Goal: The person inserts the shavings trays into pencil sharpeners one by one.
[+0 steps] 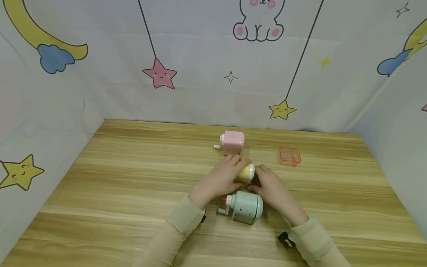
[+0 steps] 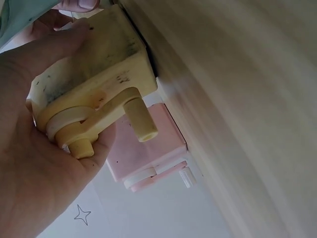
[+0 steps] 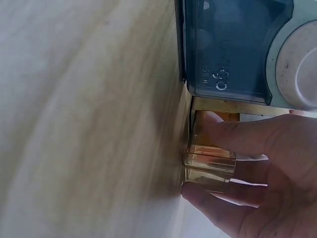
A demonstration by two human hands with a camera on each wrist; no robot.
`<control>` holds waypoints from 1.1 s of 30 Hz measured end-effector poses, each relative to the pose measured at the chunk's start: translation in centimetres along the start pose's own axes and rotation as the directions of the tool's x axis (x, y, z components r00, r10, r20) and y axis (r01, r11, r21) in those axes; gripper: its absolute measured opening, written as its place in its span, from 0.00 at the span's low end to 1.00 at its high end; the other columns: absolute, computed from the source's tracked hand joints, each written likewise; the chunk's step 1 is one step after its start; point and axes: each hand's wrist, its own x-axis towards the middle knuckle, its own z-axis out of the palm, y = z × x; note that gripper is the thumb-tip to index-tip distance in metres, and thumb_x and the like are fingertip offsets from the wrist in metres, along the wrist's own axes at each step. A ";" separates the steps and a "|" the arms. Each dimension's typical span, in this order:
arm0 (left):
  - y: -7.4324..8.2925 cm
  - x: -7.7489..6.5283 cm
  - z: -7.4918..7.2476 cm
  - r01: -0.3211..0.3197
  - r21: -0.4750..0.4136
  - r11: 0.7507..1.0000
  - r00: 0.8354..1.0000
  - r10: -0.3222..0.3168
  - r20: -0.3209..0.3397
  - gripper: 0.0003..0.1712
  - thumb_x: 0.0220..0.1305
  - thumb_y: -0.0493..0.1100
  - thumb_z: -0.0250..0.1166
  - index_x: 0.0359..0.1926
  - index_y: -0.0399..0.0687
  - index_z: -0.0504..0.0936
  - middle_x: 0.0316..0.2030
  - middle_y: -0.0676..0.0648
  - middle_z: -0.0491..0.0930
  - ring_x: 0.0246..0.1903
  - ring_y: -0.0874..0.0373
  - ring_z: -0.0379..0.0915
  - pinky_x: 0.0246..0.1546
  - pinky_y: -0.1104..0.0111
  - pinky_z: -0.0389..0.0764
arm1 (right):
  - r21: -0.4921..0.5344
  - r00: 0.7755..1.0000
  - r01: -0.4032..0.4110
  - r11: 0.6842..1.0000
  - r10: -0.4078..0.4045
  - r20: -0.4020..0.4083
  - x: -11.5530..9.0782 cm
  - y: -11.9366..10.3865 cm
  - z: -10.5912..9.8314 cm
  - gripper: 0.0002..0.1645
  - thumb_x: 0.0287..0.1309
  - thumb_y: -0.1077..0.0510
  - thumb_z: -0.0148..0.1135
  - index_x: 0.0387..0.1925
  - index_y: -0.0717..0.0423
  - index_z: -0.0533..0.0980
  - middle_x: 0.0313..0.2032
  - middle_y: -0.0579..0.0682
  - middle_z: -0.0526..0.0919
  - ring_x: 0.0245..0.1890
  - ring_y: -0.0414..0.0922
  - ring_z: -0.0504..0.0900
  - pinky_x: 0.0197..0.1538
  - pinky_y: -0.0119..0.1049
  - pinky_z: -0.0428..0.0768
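Observation:
My left hand (image 1: 224,174) grips a yellow crank pencil sharpener (image 1: 244,173) around its body; its crank handle (image 2: 141,121) faces the left wrist camera. At the sharpener's right end, my right hand (image 1: 274,190) pinches a clear amber shavings drawer (image 3: 210,166) between thumb and fingers. In the right wrist view the drawer lies right at the yellow body, which is mostly hidden behind a green sharpener (image 1: 245,207). That green one stands just in front of both hands, with a dark see-through drawer (image 3: 228,49) and a red bit at its crank end.
A pink crank sharpener (image 1: 233,142) stands just behind my left fingertips, crank to the left. Farther right lies a clear reddish shavings drawer (image 1: 289,156) on the wooden table (image 1: 133,178). A printed white cloth (image 1: 200,100) closes off the back and sides.

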 end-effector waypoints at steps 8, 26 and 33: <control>0.2 -0.1 -0.2 0.030 0.018 0.999 0.998 -0.031 0.049 0.42 0.44 0.42 0.71 0.61 0.48 0.62 0.48 0.47 0.70 0.48 0.56 0.61 0.52 0.61 0.71 | -0.032 1.000 -0.023 0.999 0.023 0.001 -0.1 0.0 0.0 0.33 0.42 0.54 0.70 0.49 0.64 0.71 0.38 0.58 0.75 0.34 0.49 0.73 0.37 0.48 0.78; 0.1 -0.2 -0.1 0.013 0.004 1.000 0.999 -0.013 0.039 0.42 0.43 0.40 0.71 0.61 0.49 0.62 0.45 0.48 0.70 0.46 0.57 0.61 0.49 0.62 0.73 | 0.022 0.999 -0.017 1.000 0.017 0.036 0.0 -0.2 0.2 0.33 0.42 0.55 0.69 0.50 0.65 0.69 0.40 0.57 0.73 0.36 0.49 0.74 0.40 0.49 0.79; 0.2 -0.2 -0.2 0.012 0.003 1.000 0.999 -0.012 0.043 0.42 0.44 0.40 0.71 0.61 0.49 0.62 0.45 0.47 0.70 0.46 0.57 0.61 0.51 0.62 0.72 | 0.035 1.000 0.006 0.999 -0.007 0.017 0.1 -0.2 0.3 0.34 0.39 0.58 0.71 0.49 0.66 0.69 0.39 0.57 0.74 0.37 0.49 0.74 0.41 0.49 0.79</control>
